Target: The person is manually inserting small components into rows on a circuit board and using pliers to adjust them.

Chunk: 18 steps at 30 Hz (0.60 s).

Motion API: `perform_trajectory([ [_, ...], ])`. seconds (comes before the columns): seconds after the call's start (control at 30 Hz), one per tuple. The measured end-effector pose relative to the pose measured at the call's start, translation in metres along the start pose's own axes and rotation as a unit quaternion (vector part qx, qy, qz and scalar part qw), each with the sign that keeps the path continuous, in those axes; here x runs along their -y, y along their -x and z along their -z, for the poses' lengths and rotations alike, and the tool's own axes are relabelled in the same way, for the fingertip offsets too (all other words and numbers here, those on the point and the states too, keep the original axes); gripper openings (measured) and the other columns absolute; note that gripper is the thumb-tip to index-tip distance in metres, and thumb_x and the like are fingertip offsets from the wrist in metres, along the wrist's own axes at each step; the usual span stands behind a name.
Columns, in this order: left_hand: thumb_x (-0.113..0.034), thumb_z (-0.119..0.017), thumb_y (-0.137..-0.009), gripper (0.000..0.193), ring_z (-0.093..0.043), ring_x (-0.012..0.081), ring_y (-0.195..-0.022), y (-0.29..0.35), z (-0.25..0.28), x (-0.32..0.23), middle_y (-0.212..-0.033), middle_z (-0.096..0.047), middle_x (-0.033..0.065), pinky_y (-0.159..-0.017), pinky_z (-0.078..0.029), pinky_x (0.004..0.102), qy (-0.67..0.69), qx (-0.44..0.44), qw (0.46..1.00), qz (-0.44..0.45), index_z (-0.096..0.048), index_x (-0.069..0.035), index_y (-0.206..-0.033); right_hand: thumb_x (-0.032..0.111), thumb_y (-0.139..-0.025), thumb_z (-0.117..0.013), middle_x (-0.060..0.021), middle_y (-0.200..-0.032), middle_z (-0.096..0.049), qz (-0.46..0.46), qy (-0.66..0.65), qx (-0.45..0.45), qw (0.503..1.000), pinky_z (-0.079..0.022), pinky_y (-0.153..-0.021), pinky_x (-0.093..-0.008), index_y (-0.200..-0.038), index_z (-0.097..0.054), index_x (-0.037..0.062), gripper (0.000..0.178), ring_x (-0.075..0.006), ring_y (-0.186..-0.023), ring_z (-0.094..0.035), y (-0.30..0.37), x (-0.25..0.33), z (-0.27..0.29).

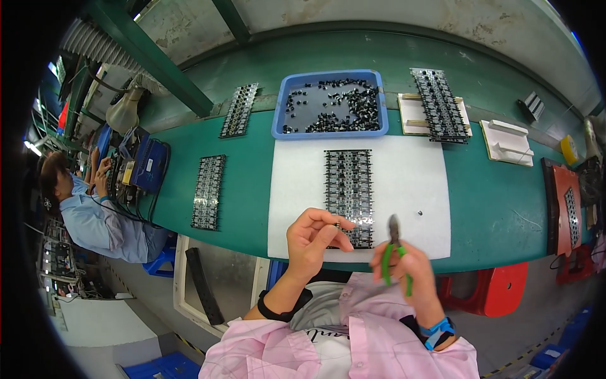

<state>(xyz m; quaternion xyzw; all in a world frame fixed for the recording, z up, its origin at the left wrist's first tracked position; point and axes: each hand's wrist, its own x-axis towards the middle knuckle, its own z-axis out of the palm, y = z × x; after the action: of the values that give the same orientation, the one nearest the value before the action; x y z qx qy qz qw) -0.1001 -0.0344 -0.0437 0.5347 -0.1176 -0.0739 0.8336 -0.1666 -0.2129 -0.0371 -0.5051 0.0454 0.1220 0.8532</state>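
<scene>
My right hand (pixel 411 268) is wrapped round green-handled side cutters (pixel 394 235), whose dark jaws point away from me above the white foam sheet (pixel 297 177). The fingers of my left hand (pixel 310 243) are curled into a pinch over the near left corner of a circuit board panel (pixel 348 180). A small dark bit shows at those fingertips, but what it is cannot be made out. The panel lies flat on the sheet, with rows of black parts across it. To the right of it, one small loose component (pixel 420 213) rests on the foam.
Behind the panel stands a blue tray (pixel 276 110) of small black components. More board panels lie at left (pixel 208 192), far left (pixel 239 110) and stacked at far right (pixel 440 104), near a white fixture (pixel 507 143). At left, a co-worker (pixel 104 221) sits by a blue box (pixel 150 165).
</scene>
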Motion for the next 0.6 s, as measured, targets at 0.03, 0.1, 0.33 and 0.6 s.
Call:
perform_trajectory([
  [0.03, -0.006, -0.049, -0.085, 0.007, -0.06, 0.0192, -0.061, 0.0, 0.003, 0.001, -0.088, -0.059, 0.0194, -0.053, -0.052, 0.0283, 0.023, 0.003, 1.0, 0.006, -0.045, -0.001, -0.09, 0.04, -0.079, -0.048, -0.0103, -0.081, -0.056, 0.016, 0.029, -0.037, 0.999, -0.043, -0.055, -0.0261, -0.099, -0.051, -0.0047, 0.049, -0.0148, -0.064, -0.055, 0.0, 0.007, 0.006],
  [0.1, -0.007, -0.049, -0.085, 0.008, -0.06, 0.0192, -0.061, -0.001, 0.005, -0.001, -0.089, -0.058, 0.0192, -0.052, -0.051, 0.0281, 0.047, 0.007, 0.999, 0.013, -0.046, -0.001, -0.09, 0.041, -0.079, -0.048, -0.0108, -0.08, -0.056, 0.057, 0.115, -0.113, 0.985, -0.044, -0.055, -0.0263, -0.096, -0.052, -0.0055, 0.05, -0.0151, -0.063, -0.054, 0.004, 0.026, 0.022],
  [0.33, 0.003, -0.058, -0.074, 0.009, -0.059, 0.0254, -0.085, -0.013, 0.006, -0.008, -0.093, -0.058, 0.0132, -0.068, -0.049, 0.0321, -0.447, 0.005, 0.873, -0.197, -0.055, -0.001, -0.082, 0.013, -0.076, -0.06, -0.0114, -0.09, -0.055, 0.178, 0.633, -0.365, 0.659, -0.043, -0.069, -0.0313, -0.103, -0.051, -0.0022, 0.032, -0.0234, -0.08, -0.054, -0.005, 0.056, 0.11],
  [0.6, 0.003, -0.062, -0.067, 0.012, -0.047, 0.0315, -0.106, -0.032, 0.015, -0.005, -0.103, -0.056, 0.0104, -0.085, -0.039, 0.0378, -0.564, 0.055, 0.801, -0.192, -0.058, -0.003, -0.078, 0.004, -0.072, -0.062, -0.0146, -0.1, -0.052, 0.257, 0.712, -0.356, 0.548, -0.04, -0.078, -0.0358, -0.101, -0.052, -0.0002, 0.031, -0.029, -0.09, -0.05, -0.013, 0.056, 0.113],
])
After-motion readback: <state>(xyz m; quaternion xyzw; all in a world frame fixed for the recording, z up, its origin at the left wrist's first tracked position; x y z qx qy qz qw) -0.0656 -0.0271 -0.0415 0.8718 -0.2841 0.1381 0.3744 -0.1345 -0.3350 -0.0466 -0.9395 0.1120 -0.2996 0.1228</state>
